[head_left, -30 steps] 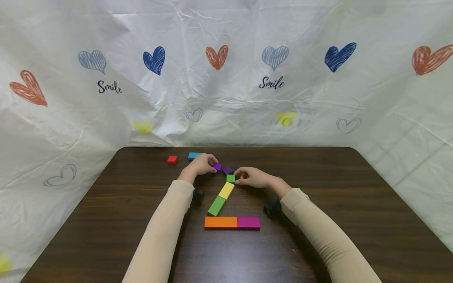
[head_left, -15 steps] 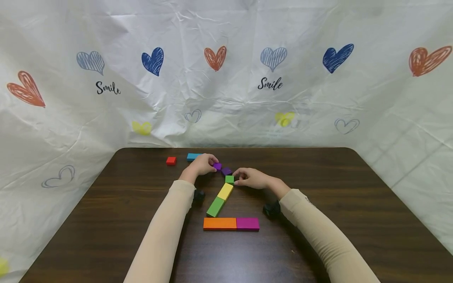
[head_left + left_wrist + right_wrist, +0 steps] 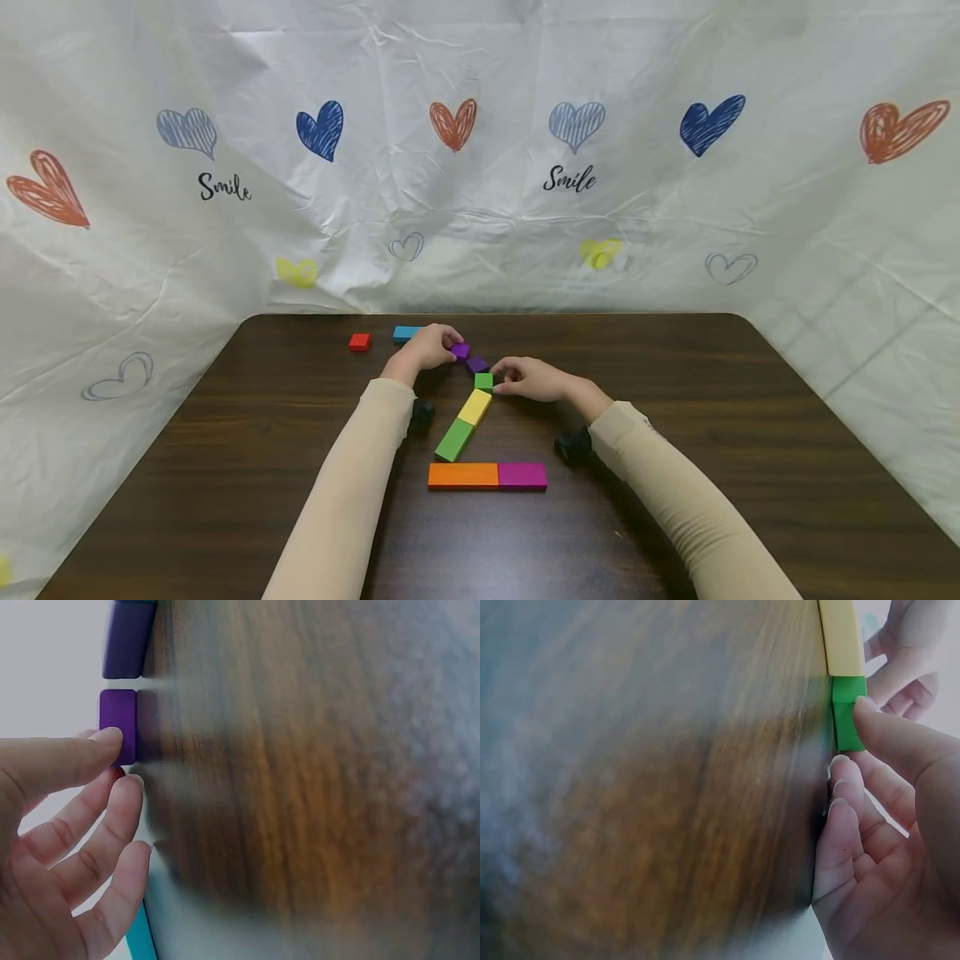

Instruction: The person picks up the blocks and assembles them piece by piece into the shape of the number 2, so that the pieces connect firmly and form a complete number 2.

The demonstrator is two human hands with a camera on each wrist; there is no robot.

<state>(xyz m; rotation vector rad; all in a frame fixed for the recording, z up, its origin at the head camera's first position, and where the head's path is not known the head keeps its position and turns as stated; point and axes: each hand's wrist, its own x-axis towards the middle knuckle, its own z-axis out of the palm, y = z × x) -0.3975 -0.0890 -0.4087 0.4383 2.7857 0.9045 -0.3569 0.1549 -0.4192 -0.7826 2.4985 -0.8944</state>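
Observation:
My left hand [image 3: 429,347] pinches a small purple block [image 3: 460,352]. In the left wrist view the thumb lies on that block [image 3: 118,720], with the other fingers loosely bent below it. A dark purple block [image 3: 477,365] stands beside it, with a narrow gap between them in the left wrist view. My right hand [image 3: 534,379] is at a small green block [image 3: 483,382], thumb tip on its side and index finger bent behind it. That green block [image 3: 847,720] meets the end of a yellow block [image 3: 475,407], which joins a longer green block [image 3: 454,440] in a slanting row.
An orange block [image 3: 462,476] and a magenta block [image 3: 522,476] lie end to end nearer the front. Farther back on the brown table [image 3: 675,375] are a red block [image 3: 360,342] and a blue block [image 3: 406,333], the latter partly behind the left hand.
The purple block in my left hand has turned slightly and shifted a little right and back, beside the dark purple block. My right hand stays at the small green block. The head view has shifted slightly.

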